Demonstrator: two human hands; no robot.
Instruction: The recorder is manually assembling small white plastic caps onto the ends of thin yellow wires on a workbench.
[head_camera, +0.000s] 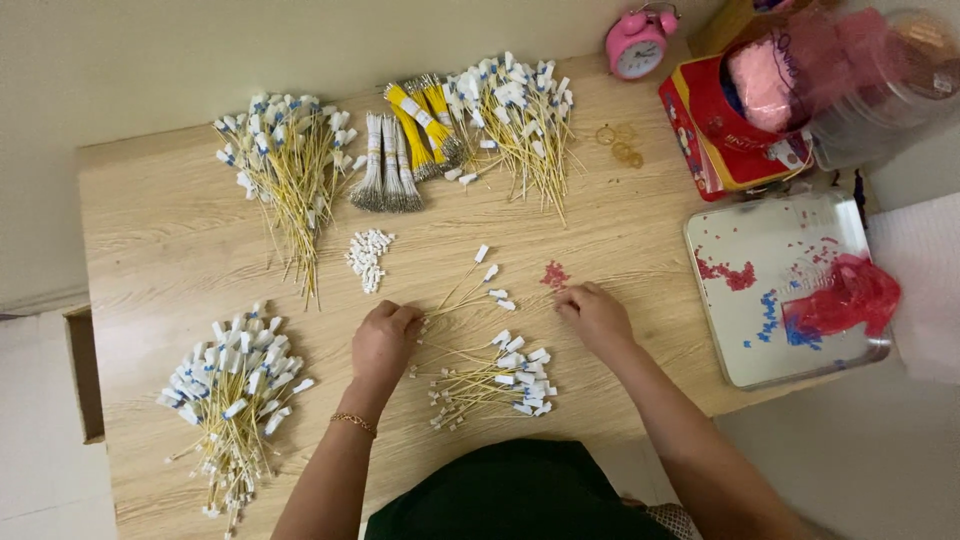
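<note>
Under left hand (385, 338), wires (462, 290) pointing up-right

I see yellow wires (480, 375) with white connectors at 6 o'clock, small red beads (554, 274) at centre, pink alarm clock (637, 43) at 1 o'clock, silver tray (760, 230) speckled red and blue at 3 o'clock, light wood-grain table (170, 240)

Both forearms are bare, with no sleeves showing. The left hand (385, 340) has a thin gold chain bracelet (353, 423) around the wrist. The right hand (595, 315) wears no jewellery that can be seen. A dark green, almost black garment (510, 495) covers the lap below the arms.
</note>
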